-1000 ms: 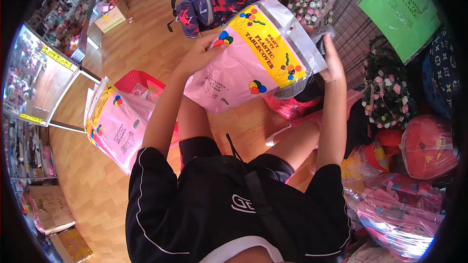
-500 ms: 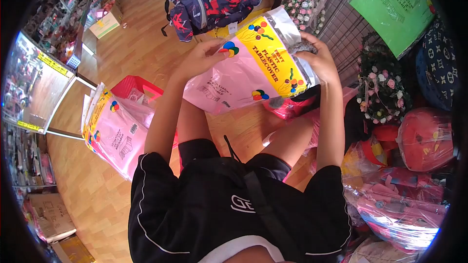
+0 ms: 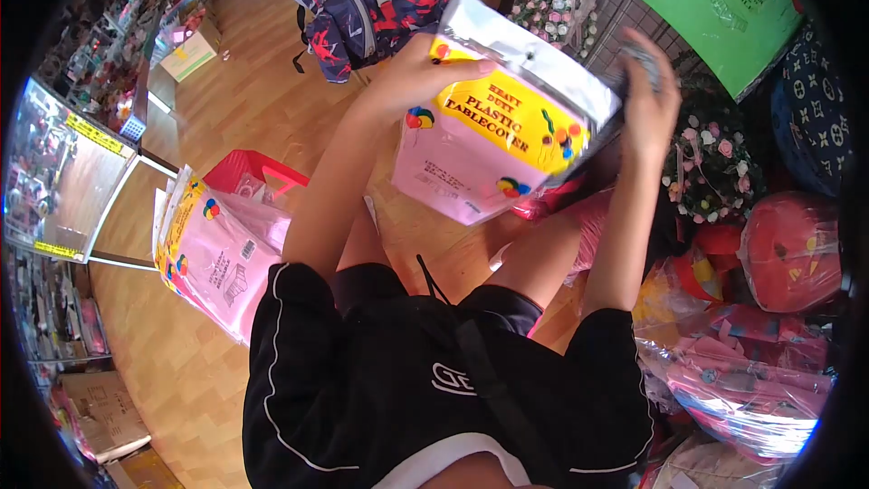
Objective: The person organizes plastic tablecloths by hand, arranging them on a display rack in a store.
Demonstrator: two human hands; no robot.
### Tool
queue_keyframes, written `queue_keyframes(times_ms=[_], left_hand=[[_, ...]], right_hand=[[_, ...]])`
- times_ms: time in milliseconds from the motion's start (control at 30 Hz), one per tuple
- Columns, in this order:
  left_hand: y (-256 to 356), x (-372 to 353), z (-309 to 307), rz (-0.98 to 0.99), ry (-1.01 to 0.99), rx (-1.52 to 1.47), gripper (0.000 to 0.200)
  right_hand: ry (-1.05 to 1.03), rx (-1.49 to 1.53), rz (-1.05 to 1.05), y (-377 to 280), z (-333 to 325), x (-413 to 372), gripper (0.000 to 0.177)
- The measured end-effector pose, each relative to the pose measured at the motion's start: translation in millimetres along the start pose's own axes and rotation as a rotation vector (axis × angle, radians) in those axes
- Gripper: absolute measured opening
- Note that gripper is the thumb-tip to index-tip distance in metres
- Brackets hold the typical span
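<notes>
My left hand (image 3: 412,81) grips a packaged pink plastic tablecover (image 3: 480,149) by its upper left edge, thumb across the yellow printed band. The pack hangs tilted in front of me, its white header with the hanging hole at the top. To the right of the pack, apart from it, my right hand (image 3: 647,104) is raised and slightly blurred. Its fingers are curled around a small crumpled grey thing (image 3: 641,63), perhaps a cloth. At the left, more pink tablecover packs (image 3: 222,254) lean against a red basket (image 3: 244,167).
A patterned backpack (image 3: 371,0) stands at the back on the wooden floor (image 3: 226,100). Wreaths of artificial flowers (image 3: 711,167), a green tablecover pack (image 3: 724,9) and plastic-wrapped goods (image 3: 751,380) crowd the right. A glass showcase (image 3: 63,163) and cardboard boxes (image 3: 100,412) stand left.
My right hand has left the pack's right edge and moved right and up with the grey thing. The pack has turned more upright, and my left hand has shifted up along its edge.
</notes>
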State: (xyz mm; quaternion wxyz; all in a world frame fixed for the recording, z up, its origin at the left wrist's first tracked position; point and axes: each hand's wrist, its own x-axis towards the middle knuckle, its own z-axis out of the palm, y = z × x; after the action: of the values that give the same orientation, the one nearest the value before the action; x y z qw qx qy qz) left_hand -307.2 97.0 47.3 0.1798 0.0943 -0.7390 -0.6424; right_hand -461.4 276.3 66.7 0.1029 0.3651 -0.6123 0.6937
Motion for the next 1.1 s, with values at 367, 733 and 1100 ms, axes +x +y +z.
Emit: queue_keyframes(times_ms=[367, 733, 1100], left_hand=[[-8, -45, 40, 0.040, 0.214, -0.466, 0.026], [-47, -68, 23, 0.038, 0.119, -0.445, 0.028], [-43, -75, 26, 0.044, 0.175, -0.637, 0.028]], right_hand=[[-0.209, -0.238, -0.094, -10, 58, -75, 0.027], [-0.197, -0.171, -0.065, -17, 75, -74, 0.020], [-0.213, -0.208, -0.110, -14, 75, -82, 0.023]])
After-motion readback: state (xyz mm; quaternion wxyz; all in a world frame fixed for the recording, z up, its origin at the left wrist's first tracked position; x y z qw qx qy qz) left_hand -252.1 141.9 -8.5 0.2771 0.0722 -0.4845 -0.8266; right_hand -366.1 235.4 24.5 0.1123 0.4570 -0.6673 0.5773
